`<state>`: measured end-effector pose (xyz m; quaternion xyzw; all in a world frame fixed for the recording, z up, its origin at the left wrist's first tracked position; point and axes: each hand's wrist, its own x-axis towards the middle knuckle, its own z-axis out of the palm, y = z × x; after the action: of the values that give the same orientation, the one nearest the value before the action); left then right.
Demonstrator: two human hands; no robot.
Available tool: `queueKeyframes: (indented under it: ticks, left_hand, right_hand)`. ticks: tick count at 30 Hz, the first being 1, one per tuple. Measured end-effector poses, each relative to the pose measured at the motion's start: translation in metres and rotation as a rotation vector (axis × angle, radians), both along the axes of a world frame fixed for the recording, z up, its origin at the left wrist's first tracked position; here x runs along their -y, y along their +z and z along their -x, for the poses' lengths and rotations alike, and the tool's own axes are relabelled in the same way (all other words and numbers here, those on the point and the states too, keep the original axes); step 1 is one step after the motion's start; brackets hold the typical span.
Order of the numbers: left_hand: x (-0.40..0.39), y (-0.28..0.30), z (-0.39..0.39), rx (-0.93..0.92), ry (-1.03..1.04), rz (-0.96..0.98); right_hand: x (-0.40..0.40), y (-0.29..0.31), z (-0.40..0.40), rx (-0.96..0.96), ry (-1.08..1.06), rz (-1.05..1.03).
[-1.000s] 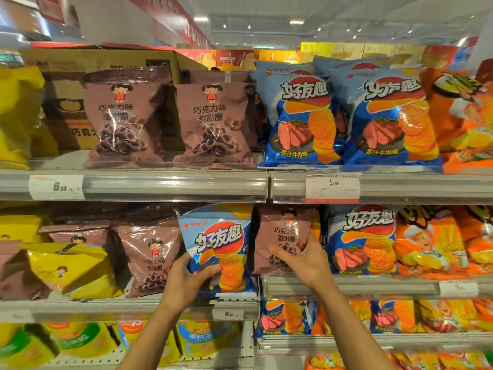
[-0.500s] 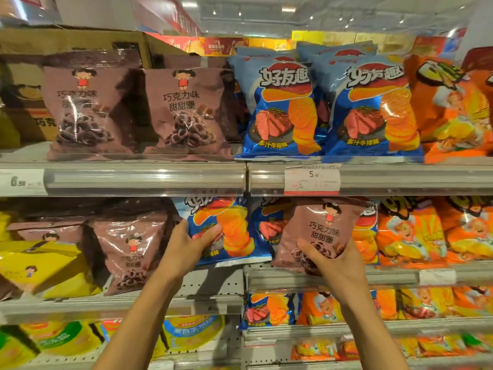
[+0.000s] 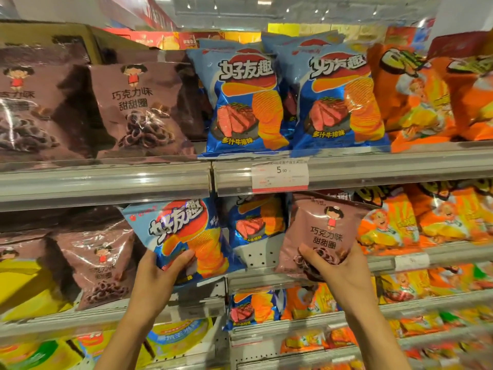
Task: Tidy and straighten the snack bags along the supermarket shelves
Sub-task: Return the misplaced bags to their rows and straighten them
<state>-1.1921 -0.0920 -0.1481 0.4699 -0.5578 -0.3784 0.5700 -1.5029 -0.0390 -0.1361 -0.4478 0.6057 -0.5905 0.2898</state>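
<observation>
Supermarket shelving fills my view; at the middle shelf my left hand (image 3: 153, 273) grips 1 tilted blue crisp bag (image 3: 184, 236), my right hand (image 3: 337, 268) pinches 1 brown chocolate-ring bag (image 3: 324, 231), seemingly swapping misplaced stock.

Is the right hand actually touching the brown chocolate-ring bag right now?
Touching. The head view shows the right hand gripping the brown bag at its lower edge, thumb pressed across the front and fingers wrapped round its right side.
</observation>
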Motion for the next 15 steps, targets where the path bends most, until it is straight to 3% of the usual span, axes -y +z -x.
queueKeyframes:
  ticks: [3, 10, 15]
  left_hand:
    - [-0.006, 0.002, -0.015, -0.008, -0.107, -0.026]
    - [-0.03, 0.013, -0.056, -0.099, -0.011, -0.166]
    - [-0.045, 0.002, -0.039, -0.02, -0.299, -0.379]
  right_hand:
    - [0.002, 0.0, -0.005, 0.005, 0.02, -0.009]
    - [0.002, -0.001, -0.007, -0.002, 0.037, -0.038]
    - [-0.002, 0.0, -0.005, 0.015, 0.019, -0.03]
